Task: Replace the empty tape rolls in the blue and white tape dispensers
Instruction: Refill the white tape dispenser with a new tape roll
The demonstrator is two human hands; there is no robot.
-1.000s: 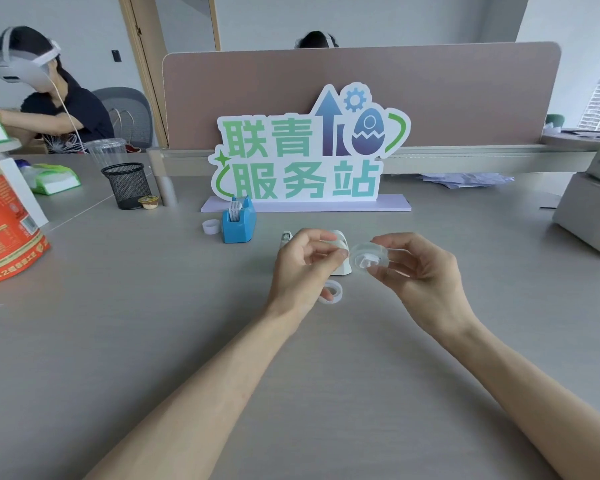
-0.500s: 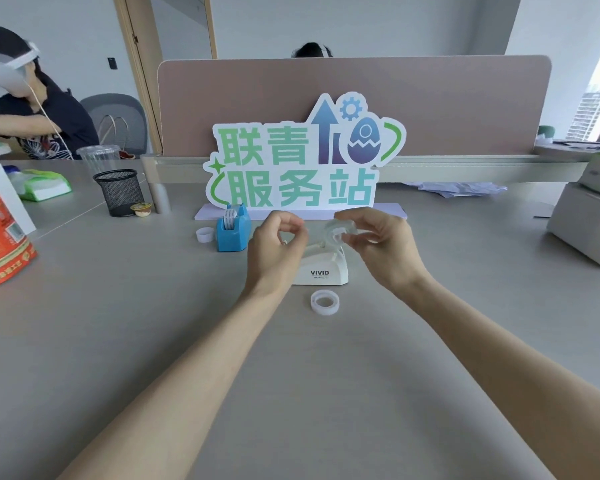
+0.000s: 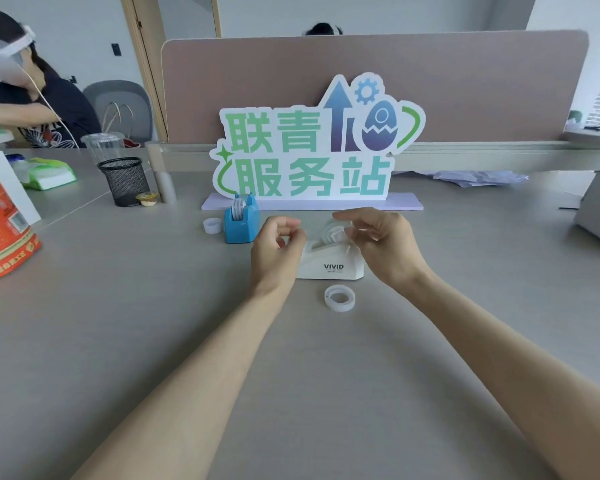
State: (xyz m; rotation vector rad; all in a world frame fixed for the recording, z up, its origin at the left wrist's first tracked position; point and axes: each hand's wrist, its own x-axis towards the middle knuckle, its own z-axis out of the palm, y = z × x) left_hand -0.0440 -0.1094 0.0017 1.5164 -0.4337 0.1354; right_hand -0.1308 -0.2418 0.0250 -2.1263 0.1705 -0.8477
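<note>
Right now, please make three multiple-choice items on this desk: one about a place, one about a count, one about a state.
1. Where does the loose ring lie?
A. in front of the white dispenser
B. inside the mesh cup
C. on the sign

2. How many tape dispensers stand on the desk?
A. one
B. two
C. four

3. What is in the blue dispenser?
A. nothing
B. a pen
C. a tape roll

Answers: 1 A, it lies on the desk nearer the camera; 2 B, one blue and one white; 3 C, a roll shows in its slot.
</note>
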